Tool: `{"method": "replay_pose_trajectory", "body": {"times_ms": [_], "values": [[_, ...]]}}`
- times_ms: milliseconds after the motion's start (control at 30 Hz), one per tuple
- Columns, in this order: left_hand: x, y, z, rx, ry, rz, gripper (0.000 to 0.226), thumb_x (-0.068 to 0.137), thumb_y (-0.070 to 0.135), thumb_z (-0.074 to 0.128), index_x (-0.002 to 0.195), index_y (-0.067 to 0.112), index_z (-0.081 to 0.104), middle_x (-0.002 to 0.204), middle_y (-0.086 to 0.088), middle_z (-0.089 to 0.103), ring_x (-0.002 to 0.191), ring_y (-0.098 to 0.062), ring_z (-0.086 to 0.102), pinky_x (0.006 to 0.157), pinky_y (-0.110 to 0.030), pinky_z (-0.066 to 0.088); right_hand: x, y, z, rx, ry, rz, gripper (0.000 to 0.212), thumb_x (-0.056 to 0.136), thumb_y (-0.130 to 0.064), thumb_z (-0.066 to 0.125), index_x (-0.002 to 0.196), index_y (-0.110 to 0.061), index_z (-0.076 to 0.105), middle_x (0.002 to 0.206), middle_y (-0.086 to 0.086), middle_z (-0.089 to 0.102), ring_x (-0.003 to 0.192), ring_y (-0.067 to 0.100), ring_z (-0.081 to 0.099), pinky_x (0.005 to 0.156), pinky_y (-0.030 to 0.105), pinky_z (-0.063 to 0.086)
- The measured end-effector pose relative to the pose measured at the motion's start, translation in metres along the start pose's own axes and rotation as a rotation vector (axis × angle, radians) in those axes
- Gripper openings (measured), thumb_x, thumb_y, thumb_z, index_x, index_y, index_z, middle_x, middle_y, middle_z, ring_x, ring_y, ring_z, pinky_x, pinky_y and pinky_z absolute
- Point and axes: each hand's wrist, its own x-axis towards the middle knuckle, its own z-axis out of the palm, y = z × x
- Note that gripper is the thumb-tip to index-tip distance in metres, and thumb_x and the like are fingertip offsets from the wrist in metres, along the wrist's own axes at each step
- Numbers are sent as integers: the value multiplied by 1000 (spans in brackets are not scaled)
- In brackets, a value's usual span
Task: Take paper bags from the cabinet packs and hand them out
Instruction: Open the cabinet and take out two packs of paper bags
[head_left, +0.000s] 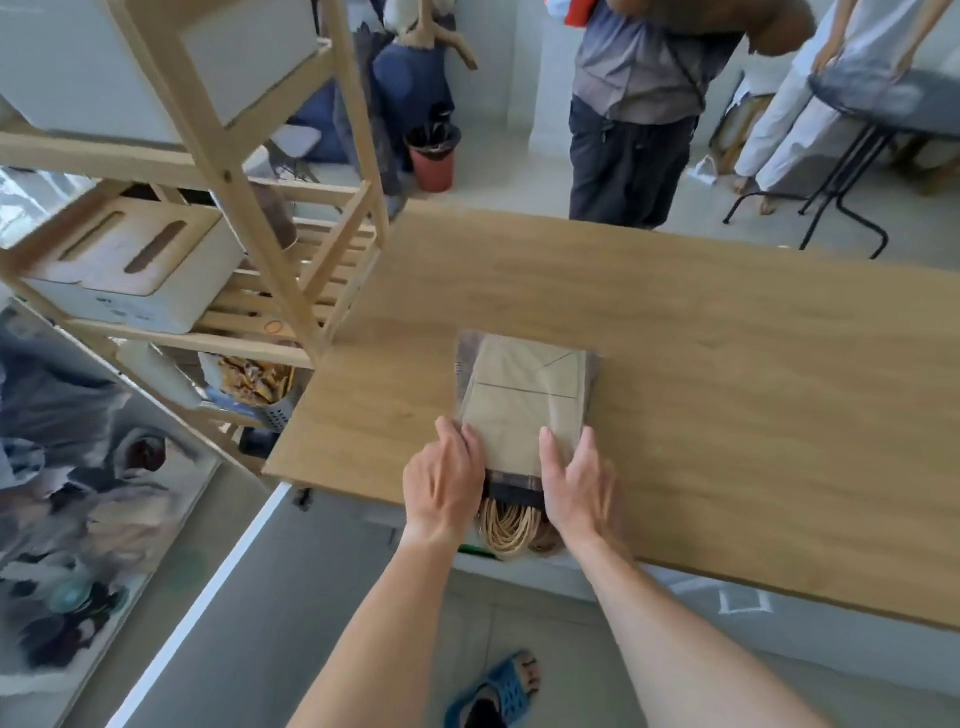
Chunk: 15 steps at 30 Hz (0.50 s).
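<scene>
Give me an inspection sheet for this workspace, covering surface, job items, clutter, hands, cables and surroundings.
Surface: wooden table, bare around the pack.
Job's things: pack of paper bags in clear wrap lies flat at the near edge, its twine handles overhanging.
Clutter: nothing seen on the table.
Hands: left hand and right hand press the pack's near corners, fingers fairly straight.
Cables: nothing seen.
Surroundings: wooden shelf unit with storage boxes at left; person in grey shirt stands beyond the far edge; round black table at right.
</scene>
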Motion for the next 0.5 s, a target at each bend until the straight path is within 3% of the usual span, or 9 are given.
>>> {"method": "replay_pose_trajectory", "body": {"times_ms": [200,267,400,500], "values": [[66,23,40,5,24,-76,30,104,34,21,92,13,37,65,-12,62,59,-37,63,51,-34,38,75,-8,14,-163,-25,-32,65,94,-63,29,128,-10,45,97,17,63,84,37,63,62,38,45],[88,29,48,43,21,-88,32,104,35,21,95,11,39,66,-14,63,60,-37,63,50,-34,37,93,-14,18,-165,-21,-16,65,95,-62,30,127,-9,45,97,18,62,85,38,63,62,38,41],[117,30,62,173,24,-40,36,104,37,19,98,10,43,59,-3,46,47,-28,49,39,-28,22,115,-18,26,-197,35,-46,58,95,-61,30,112,-9,47,94,15,63,81,36,63,57,36,37],[120,32,64,183,38,-42,37,105,37,18,97,11,42,53,-3,49,44,-28,52,40,-28,28,119,-17,27,-229,44,-40,60,96,-62,28,113,-8,49,93,14,64,78,33,63,56,34,35]]}}
